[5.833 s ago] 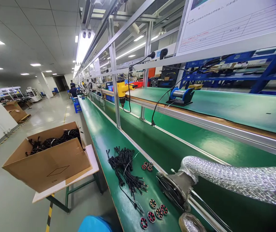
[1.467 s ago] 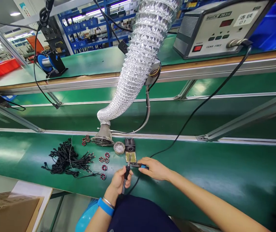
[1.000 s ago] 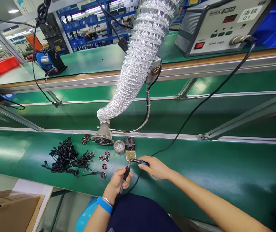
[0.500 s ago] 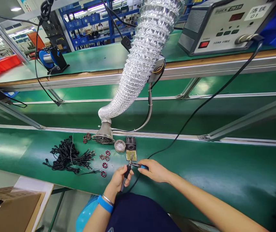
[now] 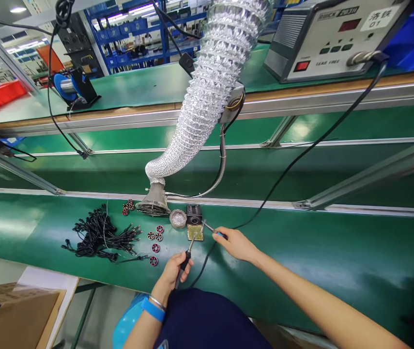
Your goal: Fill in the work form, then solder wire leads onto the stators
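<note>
My left hand (image 5: 178,268) is closed around the dark handle of a soldering iron (image 5: 184,261). Its thin metal end points up at the yellowish sponge tray (image 5: 194,233) of a black iron stand (image 5: 194,214). Opposite it, my right hand (image 5: 236,244) grips blue-handled pliers (image 5: 218,233), whose jaws reach the tray's right edge. A small pale metal piece (image 5: 203,226) shows at the jaws; whether they clamp it is too small to tell. The iron's black cable (image 5: 204,266) runs past both hands.
Left of the stand sit a round dish (image 5: 178,219) and a fume hood (image 5: 153,201) on a foil duct (image 5: 195,114). Several small round parts (image 5: 155,247) lie near a bundle of black cables (image 5: 101,235). A soldering station (image 5: 330,41) stands on the upper shelf (image 5: 137,89).
The pliers have come away from the soldering iron and moved up and right. My left hand and the iron have shifted slightly left and down, and the iron's metal end now looks thinner.
</note>
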